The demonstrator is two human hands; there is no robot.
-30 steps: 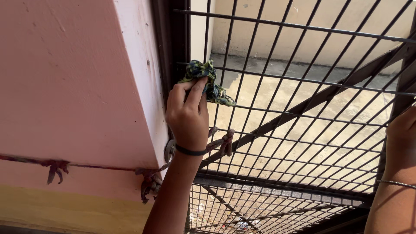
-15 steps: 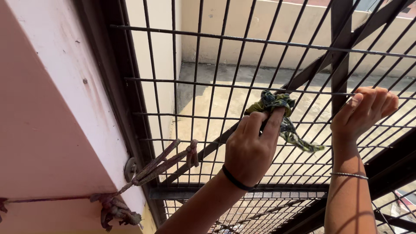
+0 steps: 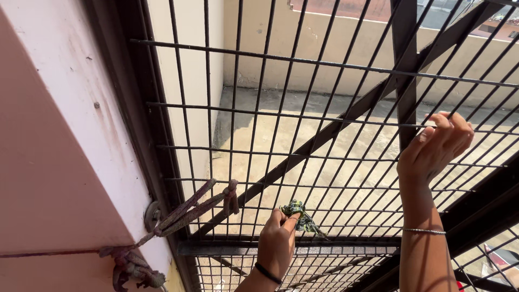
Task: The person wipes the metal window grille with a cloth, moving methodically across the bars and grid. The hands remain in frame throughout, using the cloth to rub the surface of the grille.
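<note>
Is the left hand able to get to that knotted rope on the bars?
Probably yes. The left hand, pinching a green rag, sits just right of the rope knot on the same side of the grille. Nothing shows between them.

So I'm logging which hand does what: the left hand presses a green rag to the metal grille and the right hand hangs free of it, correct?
Not quite. The head view shows the right hand hooked over a bar of the metal grille, not free. The rest stands: the left hand presses the green rag to the grille.
</note>
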